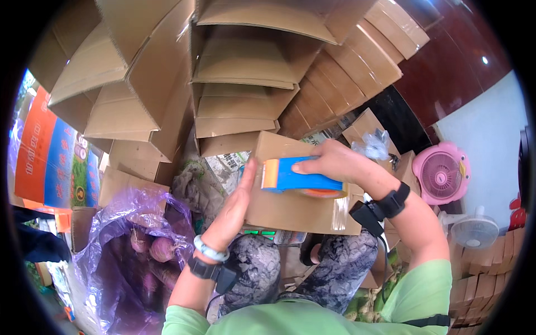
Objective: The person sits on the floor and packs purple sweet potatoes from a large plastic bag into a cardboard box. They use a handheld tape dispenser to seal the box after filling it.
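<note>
A brown cardboard box (289, 213) lies across the person's knees, with a strip of clear tape shining near its right end. My right hand (331, 161) grips a blue tape dispenser (293, 167) over the box's top; its orange toothed end points left and a roll of tape shows beneath. My left hand (240, 192) rests its palm along the box's left edge, fingers pointing up, holding nothing. Below the box, part of a device with green lit displays (259, 232) is visible.
Open cardboard boxes (247, 63) are stacked ahead and at the left. A purple plastic bag (104, 234) of reddish-purple root vegetables (162, 249) stands at the left. A pink fan (441, 176) and a white fan (475, 230) are at the right, above stacked cardboard (481, 276).
</note>
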`<state>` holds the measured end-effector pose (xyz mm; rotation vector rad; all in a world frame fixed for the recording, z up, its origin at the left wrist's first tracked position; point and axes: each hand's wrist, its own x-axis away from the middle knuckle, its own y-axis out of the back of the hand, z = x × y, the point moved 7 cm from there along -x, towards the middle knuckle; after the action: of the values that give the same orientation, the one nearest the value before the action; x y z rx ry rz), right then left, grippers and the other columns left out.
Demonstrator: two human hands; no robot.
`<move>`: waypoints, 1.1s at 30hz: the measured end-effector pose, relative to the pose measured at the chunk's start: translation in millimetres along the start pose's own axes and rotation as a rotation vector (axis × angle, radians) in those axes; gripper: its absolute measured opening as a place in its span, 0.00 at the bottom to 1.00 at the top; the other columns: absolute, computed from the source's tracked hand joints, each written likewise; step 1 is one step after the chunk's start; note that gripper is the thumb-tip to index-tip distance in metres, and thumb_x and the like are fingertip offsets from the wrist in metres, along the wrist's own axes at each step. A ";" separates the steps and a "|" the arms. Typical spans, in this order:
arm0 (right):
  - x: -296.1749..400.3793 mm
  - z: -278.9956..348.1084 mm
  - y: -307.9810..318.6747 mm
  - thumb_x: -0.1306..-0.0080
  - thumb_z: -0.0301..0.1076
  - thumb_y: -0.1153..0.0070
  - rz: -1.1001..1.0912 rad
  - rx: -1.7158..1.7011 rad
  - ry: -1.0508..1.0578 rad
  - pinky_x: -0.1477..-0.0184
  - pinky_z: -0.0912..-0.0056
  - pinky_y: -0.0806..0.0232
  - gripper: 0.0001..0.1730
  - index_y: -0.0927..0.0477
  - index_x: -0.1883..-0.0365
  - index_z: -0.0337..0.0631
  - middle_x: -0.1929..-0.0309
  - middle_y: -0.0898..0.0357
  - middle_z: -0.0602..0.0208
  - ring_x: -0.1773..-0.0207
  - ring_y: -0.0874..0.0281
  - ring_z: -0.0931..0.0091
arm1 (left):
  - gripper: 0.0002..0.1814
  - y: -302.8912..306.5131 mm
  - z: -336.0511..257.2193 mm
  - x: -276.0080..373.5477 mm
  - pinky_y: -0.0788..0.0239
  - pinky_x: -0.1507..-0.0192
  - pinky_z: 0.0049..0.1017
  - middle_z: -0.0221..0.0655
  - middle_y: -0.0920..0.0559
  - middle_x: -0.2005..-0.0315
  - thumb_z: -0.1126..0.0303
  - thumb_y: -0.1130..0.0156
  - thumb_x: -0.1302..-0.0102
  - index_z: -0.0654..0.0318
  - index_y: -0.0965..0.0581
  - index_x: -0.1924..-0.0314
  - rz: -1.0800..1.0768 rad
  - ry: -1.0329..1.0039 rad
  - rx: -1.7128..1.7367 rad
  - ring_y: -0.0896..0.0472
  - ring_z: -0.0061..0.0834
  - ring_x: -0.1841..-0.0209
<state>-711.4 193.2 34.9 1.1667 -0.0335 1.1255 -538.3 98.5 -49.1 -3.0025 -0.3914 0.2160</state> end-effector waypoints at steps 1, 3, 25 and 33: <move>-1.4 -1.1 -1.2 0.44 0.58 0.37 0.018 0.001 0.018 0.68 0.69 0.32 0.33 0.18 0.70 0.28 0.77 0.20 0.59 0.73 0.24 0.75 | 0.42 -7.4 -19.0 -1.2 0.65 0.26 0.29 0.45 0.52 0.26 0.42 0.65 0.25 0.68 0.58 0.26 -0.015 -0.112 -0.025 0.54 0.37 0.24; -11.1 -1.2 -1.9 0.44 0.59 0.38 0.026 0.054 0.051 0.67 0.68 0.32 0.34 0.18 0.69 0.27 0.76 0.19 0.56 0.72 0.24 0.73 | 0.42 -16.0 -29.1 -2.5 0.64 0.26 0.33 0.50 0.51 0.27 0.47 0.59 0.27 0.70 0.57 0.27 -0.046 -0.163 -0.231 0.52 0.43 0.25; 120.2 -251.0 67.3 0.46 0.58 0.35 -0.022 -0.298 0.038 0.70 0.70 0.35 0.31 0.20 0.74 0.30 0.80 0.27 0.65 0.74 0.30 0.78 | 0.44 -71.0 -29.6 -20.1 0.63 0.27 0.46 0.40 0.42 0.28 0.51 0.36 0.41 0.65 0.40 0.30 0.086 0.080 -1.446 0.48 0.40 0.25; 98.4 -288.7 39.5 0.47 0.61 0.36 -0.008 -0.301 0.091 0.70 0.68 0.35 0.33 0.20 0.76 0.33 0.82 0.28 0.63 0.75 0.29 0.76 | 0.45 -81.9 -25.8 -25.7 0.67 0.27 0.50 0.45 0.42 0.29 0.47 0.41 0.39 0.69 0.41 0.30 0.147 0.130 -1.574 0.48 0.44 0.26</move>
<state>-836.4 469.7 -15.2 0.8470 -0.1236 1.1214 -579.1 168.4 -10.4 -4.5205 -0.4410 -0.5793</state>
